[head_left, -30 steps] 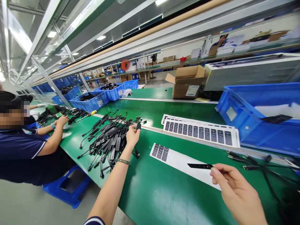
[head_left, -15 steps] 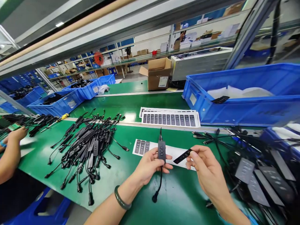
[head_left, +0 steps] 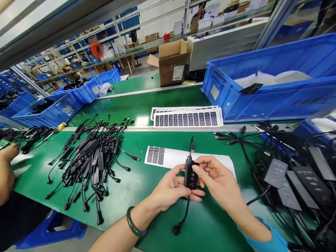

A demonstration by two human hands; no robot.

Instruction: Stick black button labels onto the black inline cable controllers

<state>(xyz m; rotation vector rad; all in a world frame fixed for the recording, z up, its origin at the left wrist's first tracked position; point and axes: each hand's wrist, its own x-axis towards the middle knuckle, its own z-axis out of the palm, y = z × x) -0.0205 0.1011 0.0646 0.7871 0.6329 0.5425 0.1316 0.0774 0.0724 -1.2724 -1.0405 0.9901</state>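
My left hand (head_left: 170,189) grips a small black inline controller (head_left: 190,174) with a short cable hanging from it to a round plug (head_left: 176,229). My right hand (head_left: 216,180) pinches the controller's front face, thumb and fingers pressed on its black button sticker. Both hands hover above the green table (head_left: 147,182), just in front of a white backing sheet (head_left: 173,157) that carries three black stickers at its left end. To the left lies a pile of several black controllers with cables (head_left: 90,159).
Full sticker sheets (head_left: 187,117) lie by the belt divider. A large blue bin (head_left: 265,87) stands at the right, more cabled parts (head_left: 288,175) before it. A cardboard box (head_left: 172,64) and blue bins (head_left: 65,101) stand behind. A co-worker's hand (head_left: 6,164) is at the far left.
My left hand took a controller from the pile and brought it in front of me. My right hand carried the peeled black sticker over and now presses it on the controller's face.
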